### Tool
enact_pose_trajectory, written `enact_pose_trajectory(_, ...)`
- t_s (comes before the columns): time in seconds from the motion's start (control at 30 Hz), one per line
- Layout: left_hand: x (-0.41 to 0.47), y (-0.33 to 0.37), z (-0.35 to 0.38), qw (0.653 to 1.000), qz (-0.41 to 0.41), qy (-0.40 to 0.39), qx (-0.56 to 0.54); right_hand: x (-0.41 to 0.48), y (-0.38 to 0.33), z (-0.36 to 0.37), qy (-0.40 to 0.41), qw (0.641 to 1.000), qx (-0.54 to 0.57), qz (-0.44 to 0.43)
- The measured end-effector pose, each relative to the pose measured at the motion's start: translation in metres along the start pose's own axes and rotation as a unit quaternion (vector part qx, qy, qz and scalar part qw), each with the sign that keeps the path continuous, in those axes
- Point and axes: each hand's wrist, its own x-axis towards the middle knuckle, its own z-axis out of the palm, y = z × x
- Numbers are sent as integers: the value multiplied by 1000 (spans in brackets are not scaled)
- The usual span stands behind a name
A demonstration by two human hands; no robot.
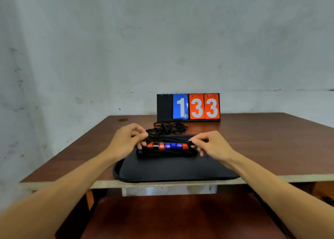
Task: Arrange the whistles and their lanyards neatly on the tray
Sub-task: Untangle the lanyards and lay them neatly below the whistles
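Nearest the camera is the front lip of the black tray (162,173), which hangs right at the table (271,148) edge, so there's basically no spare room on the near side and a big bare stretch of tray floor in front of the work. Further in, a row of red and blue whistles (167,146) sits lined up left to right on the far half of the tray, with cords bundled just in front of them. Above that row the person has a black lanyard (169,139) pulled out sideways between both hands — left hand (126,139) pinched shut on one end, right hand (211,146) pinched shut on the other. So the cord's long axis runs parallel to the whistle row, just behind and over it, and both hands are about equally close; it likely just needs lowering straight down. Whether a whistle hangs off this cord is hard to tell. Beyond the tray's far rim there's a loose tangle of more black cords (168,127) on the table — plenty of open wood either side — and a flip scoreboard (188,107) stands at the back.
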Motion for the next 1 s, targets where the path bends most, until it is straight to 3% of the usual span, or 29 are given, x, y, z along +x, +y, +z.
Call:
enact_pose_trajectory(0.2,-15,-33,-4,980,22,-113,159,1,17,19,-64,983,-154,-75)
enact_pose_trajectory(0.37,-9,-50,-5,975,37,-105,194,15,22,21,-86,955,-246,-142)
enact_pose_trajectory(0.63,-4,-68,2,996,-13,-54,74,23,32,27,-40,915,-354,-188)
enact_pose_trajectory(1.0,-7,-62,1,998,-57,-16,-2,19,35,28,1,910,-374,-181)
